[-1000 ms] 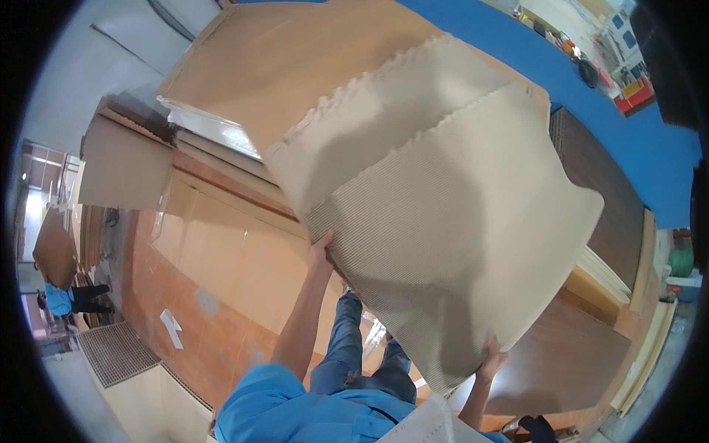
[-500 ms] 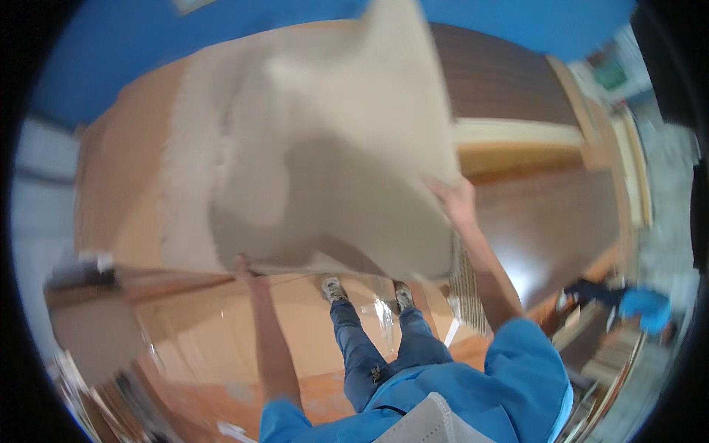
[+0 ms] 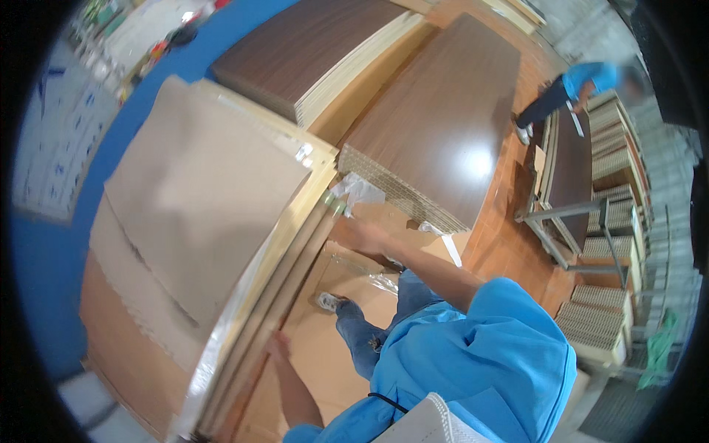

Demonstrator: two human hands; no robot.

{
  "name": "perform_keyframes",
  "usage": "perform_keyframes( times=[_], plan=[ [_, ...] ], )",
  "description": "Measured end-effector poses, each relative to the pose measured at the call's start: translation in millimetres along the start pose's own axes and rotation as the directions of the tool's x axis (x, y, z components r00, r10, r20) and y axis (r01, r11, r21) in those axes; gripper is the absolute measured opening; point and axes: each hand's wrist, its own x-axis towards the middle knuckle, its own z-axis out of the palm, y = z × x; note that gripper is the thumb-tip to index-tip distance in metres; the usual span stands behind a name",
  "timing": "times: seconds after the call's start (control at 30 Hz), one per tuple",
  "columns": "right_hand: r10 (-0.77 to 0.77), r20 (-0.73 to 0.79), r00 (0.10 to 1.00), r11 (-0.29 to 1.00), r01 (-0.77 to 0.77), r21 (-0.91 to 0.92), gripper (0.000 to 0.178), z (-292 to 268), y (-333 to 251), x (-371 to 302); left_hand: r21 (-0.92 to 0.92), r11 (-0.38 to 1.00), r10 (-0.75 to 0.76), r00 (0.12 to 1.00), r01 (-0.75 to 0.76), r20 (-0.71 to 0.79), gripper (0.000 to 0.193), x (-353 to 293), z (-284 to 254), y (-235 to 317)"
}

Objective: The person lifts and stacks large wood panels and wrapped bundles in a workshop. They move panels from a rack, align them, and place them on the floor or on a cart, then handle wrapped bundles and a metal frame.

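A creased brown cardboard sheet [image 3: 210, 173] lies on top of a wide stack at my left, over a torn-edged sheet [image 3: 159, 303]. Along the stack's near side run a pale wooden edge [image 3: 314, 181] and long brown tube-like pieces [image 3: 295, 269] with greenish ends. My left hand [image 3: 279, 347] is beside these long pieces, low on the near side. By their far ends is my right hand [image 3: 360, 235], close to some crumpled clear plastic [image 3: 360, 189]. Motion blurs both hands, and I cannot make out whether their fingers touch anything.
Dark brown panels in stacks [image 3: 436, 111] stand ahead and to the right. Cardboard [image 3: 347, 340] covers the floor under my feet. At the right a co-worker [image 3: 583, 85] bends over panels beside a metal frame cart [image 3: 569, 214]. Several board stacks [image 3: 594, 314] line the right side.
The cardboard sheet was raised between my hands; now it lies flat on the stack, out of my hands. My view has turned right, and both hands are down at the stack's near side.
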Motion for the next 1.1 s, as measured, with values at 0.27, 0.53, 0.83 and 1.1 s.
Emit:
perform_keyframes(
  times=[0.27, 0.53, 0.83, 1.1],
  plan=[
    [0.826, 0.113, 0.553, 0.522, -0.825, 0.218, 0.036, -21.0, 346.5, -196.9, 0.34, 0.818, -0.522, 0.847, 0.464, 0.1, 0.01, -168.2, 103.8, -177.0],
    [0.73, -0.608, 0.312, 0.652, -0.584, 0.483, 0.019, -291.3, 532.3, -257.0, 0.627, 0.761, -0.337, 0.927, 0.166, 0.163, 0.024, -253.8, 312.0, -183.5],
    [0.202, -0.967, -0.152, 0.057, -0.984, 0.167, 0.049, -582.1, 610.4, -490.4, 0.607, 0.64, -0.164, 0.687, -0.472, 0.708, 0.041, -397.5, 585.3, -181.7],
    [0.684, -0.62, -0.385, -0.04, -0.868, 0.495, 0.07, -530.1, 635.4, -567.7, 0.815, 0.26, -0.472, 0.669, -0.517, 0.575, 0.035, -431.2, 640.7, -275.9]
  ],
)
